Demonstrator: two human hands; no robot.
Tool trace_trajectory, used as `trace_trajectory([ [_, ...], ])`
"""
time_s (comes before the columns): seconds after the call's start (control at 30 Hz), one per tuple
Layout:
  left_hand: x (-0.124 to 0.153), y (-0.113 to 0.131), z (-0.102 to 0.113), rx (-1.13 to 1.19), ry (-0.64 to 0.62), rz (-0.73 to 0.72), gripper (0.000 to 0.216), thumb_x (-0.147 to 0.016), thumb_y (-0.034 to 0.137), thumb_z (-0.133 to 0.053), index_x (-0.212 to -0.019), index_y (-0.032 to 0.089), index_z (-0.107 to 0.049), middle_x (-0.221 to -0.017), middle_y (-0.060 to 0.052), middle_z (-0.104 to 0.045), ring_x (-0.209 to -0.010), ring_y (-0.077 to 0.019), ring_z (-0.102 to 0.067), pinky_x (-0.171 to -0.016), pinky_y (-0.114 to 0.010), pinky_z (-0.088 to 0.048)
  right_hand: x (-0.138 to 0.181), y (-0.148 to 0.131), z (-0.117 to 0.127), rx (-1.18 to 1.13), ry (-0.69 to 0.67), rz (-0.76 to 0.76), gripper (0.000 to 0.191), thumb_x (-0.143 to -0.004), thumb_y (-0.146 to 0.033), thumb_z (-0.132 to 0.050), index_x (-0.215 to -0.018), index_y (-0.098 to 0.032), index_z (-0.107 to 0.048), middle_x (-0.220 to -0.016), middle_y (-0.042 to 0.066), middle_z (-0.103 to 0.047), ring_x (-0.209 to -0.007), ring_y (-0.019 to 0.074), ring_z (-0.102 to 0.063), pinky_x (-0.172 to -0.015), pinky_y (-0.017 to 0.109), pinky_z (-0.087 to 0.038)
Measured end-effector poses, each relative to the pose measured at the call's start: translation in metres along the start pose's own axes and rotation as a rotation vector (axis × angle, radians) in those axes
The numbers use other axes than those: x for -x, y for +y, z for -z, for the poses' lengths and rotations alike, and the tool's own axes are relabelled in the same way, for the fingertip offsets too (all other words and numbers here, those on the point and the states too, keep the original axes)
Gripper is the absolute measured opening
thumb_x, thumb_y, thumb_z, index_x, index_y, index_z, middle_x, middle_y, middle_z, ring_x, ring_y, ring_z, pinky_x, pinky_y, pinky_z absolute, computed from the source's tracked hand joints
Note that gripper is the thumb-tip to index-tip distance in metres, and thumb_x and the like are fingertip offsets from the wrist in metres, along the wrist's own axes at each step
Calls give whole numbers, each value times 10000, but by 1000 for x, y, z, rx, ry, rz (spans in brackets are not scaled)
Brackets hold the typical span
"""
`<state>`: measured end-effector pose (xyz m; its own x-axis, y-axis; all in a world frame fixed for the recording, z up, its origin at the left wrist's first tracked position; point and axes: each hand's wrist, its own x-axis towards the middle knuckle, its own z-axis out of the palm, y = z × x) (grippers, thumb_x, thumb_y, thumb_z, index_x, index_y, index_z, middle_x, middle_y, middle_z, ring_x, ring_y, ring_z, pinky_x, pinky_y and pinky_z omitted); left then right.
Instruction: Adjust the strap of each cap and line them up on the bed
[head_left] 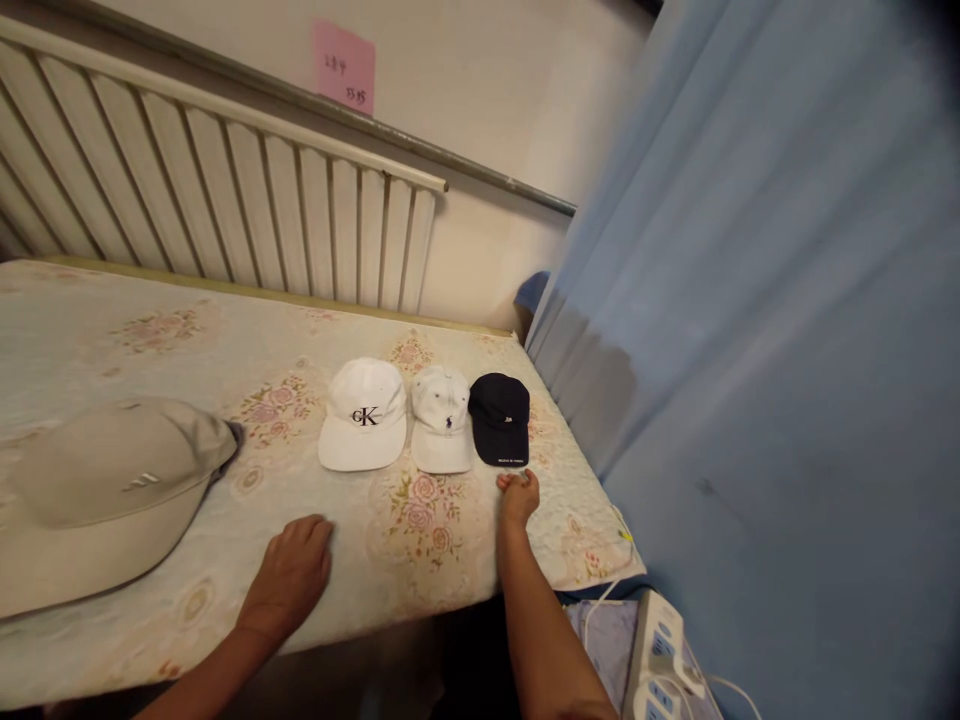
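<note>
Three caps lie in a row on a floral-patterned bed cover [420, 540]: a white cap with a black logo [364, 415], a smaller white cap [441, 420] and a dark navy cap [501, 420]. My right hand [517, 497] rests just below the navy cap's brim, fingers curled, touching or almost touching the brim edge. My left hand [289, 575] lies palm down on the cover, fingers together, holding nothing. A large beige cap [112, 490] sits at the left, close to the camera.
A white radiator [225, 200] runs along the wall behind the bed, with a pink note [343, 65] stuck above it. A blue curtain [750, 350] hangs at the right. A white power strip [660, 670] with cables lies at the lower right.
</note>
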<state>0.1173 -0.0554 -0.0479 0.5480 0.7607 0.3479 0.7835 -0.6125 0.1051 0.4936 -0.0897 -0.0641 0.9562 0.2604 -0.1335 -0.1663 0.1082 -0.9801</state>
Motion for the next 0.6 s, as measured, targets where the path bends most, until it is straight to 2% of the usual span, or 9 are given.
trace_trajectory([
  [0.23,0,2,4,35,-12,13,229,-843,126,-427,-994,143,-598,-1069,-138,-590,-1015,-267,-509,-856,-402,-403,26,10,9,161,-61,178,289,-770,-207,-444,-1031,-170,-564,-714,-32,-616,-540,97,-613,-553,215,-505],
  [0.6,1,7,12,71,-26,54,208,-835,112,-432,-946,156,-603,-1019,-128,-589,-1002,-264,-504,-857,-392,-387,43,10,13,307,-107,254,275,-785,-248,-456,-1005,-161,-596,-709,-15,-648,-551,116,-593,-591,230,-461],
])
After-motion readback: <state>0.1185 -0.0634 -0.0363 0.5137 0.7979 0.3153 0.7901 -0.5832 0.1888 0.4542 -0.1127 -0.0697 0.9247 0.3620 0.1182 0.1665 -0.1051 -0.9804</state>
